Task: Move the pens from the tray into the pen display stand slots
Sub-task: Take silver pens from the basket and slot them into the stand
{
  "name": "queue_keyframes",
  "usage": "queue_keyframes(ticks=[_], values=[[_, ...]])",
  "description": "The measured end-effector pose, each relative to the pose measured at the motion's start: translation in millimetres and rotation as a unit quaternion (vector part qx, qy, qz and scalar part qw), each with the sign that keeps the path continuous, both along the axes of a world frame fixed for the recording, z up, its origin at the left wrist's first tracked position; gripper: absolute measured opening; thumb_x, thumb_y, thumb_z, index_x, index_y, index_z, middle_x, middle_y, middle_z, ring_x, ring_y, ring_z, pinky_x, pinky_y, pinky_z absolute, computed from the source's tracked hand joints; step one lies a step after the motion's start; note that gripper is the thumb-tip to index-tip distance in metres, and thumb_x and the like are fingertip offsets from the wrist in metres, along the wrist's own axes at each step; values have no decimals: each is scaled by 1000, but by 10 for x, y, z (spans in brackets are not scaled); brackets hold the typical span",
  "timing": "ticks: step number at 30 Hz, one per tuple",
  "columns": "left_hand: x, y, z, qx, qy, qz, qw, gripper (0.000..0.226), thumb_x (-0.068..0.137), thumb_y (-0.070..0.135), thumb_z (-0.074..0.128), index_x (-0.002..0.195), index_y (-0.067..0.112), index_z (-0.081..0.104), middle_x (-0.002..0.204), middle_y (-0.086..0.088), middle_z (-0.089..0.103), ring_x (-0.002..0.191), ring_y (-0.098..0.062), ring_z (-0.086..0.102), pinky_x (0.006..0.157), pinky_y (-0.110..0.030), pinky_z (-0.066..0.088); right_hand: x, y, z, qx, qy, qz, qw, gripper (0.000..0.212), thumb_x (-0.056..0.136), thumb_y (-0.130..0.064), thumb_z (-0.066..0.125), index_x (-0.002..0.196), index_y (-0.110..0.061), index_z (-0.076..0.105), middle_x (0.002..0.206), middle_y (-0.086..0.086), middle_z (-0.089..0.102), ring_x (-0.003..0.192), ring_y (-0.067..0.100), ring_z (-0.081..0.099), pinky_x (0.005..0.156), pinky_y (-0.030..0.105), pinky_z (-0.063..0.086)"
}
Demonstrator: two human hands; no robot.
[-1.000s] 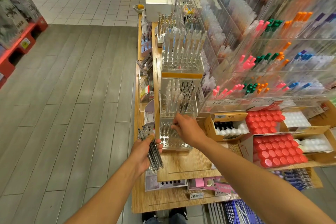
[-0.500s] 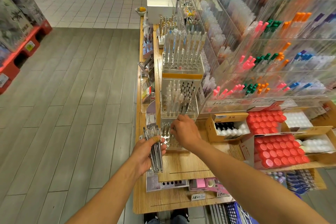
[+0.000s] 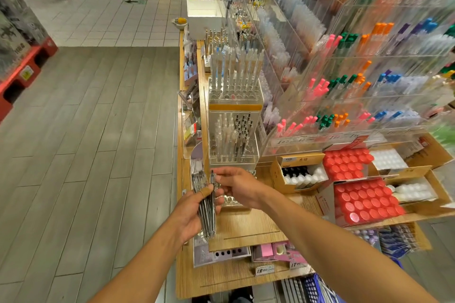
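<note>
Left hand (image 3: 194, 214): clenched around a bundle of dark pens (image 3: 205, 206), held upright just in front of the stand's lowest tier.
Right hand (image 3: 236, 188): pinched the top of a single pen (image 3: 212, 179) at the bundle's right edge, thumb and forefinger closed on it.
Clear acrylic pen display stand (image 3: 234, 130): stood on the wooden counter (image 3: 248, 226), tiered; middle tier partly filled with clear and black pens.
Red-capped bottles (image 3: 364, 202): boxed, well to the right.
</note>
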State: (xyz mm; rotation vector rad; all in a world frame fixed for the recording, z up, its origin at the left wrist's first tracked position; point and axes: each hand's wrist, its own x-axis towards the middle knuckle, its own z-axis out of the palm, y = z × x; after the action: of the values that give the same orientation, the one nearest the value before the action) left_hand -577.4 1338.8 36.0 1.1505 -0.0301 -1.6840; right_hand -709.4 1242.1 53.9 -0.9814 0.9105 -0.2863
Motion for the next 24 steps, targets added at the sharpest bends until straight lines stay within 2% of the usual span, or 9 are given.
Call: queue_keyframes(ticks=[3,6,10,13,16,18,19,21,24], values=[[14,0,-10,-3,9,-12,1000,48,79,15,71,116,-13,61,89,-23,72,68,-26,72,53,-31,59,-23,-10,26,18,-37,7,999,19,95,-4,56,113,-8,59,76,-3,65,69,14,52,75,29,42],[42,-3,-20,-4,20,-14,1000,45,81,15,70,116,-11,61,90,-23,71,69,-27,71,53,-33,58,-34,-54,81,3,-49,7,999,12,94,-5,57,104,-5,50,81,0,69,64,14,56,60,23,47],[101,1,-65,33,19,15,999,40,79,16,69,114,-3,62,86,-21,70,67,-27,70,53,-34,59,-72,-225,227,-54,-35,-38,997,17,95,-7,54,111,-4,50,89,7,61,67,12,60,65,24,52],[161,15,-100,56,32,65,996,35,80,17,66,111,1,64,87,-17,72,61,-23,69,52,-32,59,-114,-345,318,-120,-40,-93,988,17,97,-5,51,113,-2,56,94,7,62,74,13,61,71,25,54],[249,30,-128,63,32,109,992,31,81,15,65,110,4,64,86,-15,74,62,-22,69,54,-31,59,-117,-356,326,-268,28,-88,959,13,99,-9,49,106,-10,60,91,1,65,75,10,62,71,23,54],[287,35,-145,71,25,119,990,22,93,14,59,112,4,63,86,-15,75,64,-22,71,57,-31,60,-98,-326,284,-362,94,-47,926,11,100,-14,50,103,-16,60,90,-3,65,76,5,63,69,20,53],[298,33,-154,76,22,121,989,20,96,13,56,112,4,62,85,-15,76,64,-22,72,58,-31,60,-86,-310,246,-397,124,-25,909,10,100,-16,51,104,-17,59,90,-1,65,78,8,64,68,22,54],[303,20,-158,85,9,119,989,18,99,14,54,112,4,62,86,-15,76,67,-23,72,62,-32,60,-54,-282,159,-448,170,15,877,10,100,-19,51,105,-15,59,89,3,66,81,18,64,71,28,54],[282,10,-150,89,-9,109,990,18,98,13,55,112,5,63,87,-13,76,71,-23,72,73,-37,56,-5,-259,22,-484,213,69,846,15,100,-20,51,109,-11,59,88,-2,62,80,16,61,70,27,48]])
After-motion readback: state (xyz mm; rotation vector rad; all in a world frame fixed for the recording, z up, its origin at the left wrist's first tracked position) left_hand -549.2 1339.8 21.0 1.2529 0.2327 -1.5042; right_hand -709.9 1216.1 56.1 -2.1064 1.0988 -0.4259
